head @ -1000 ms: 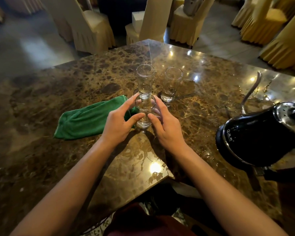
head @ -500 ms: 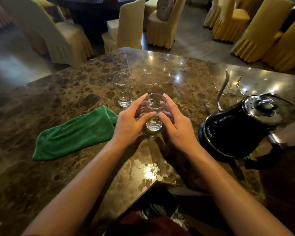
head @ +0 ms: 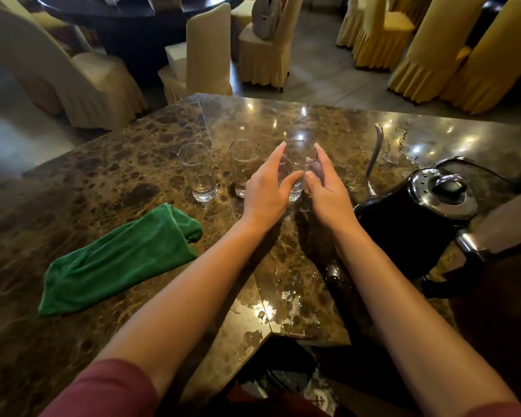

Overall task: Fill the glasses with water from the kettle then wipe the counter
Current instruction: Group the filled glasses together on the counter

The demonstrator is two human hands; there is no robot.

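Toward the surface's far edge, both hands, left [head: 265, 191] and right [head: 328, 194], clasp the third glass [head: 298, 167]. Lining up, I'd say. Next, the kettle [head: 415, 218].

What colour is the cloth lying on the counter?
Green; the cloth shows plainly in the head view, left of the arms.

We are looking down at the counter [head: 328, 121]. Three glasses are standing on it in a row. The left glass [head: 196, 173] and the middle glass [head: 243, 164] are standing just beside each other. The right glass [head: 298, 167] is sitting between our left hand [head: 265, 191] and our right hand [head: 328, 197]. The cloth [head: 118, 263] is lying to the left, nearer to us. The kettle [head: 415, 218] is sitting to the right of our hands. Chairs [head: 208, 52] are standing behind the counter.
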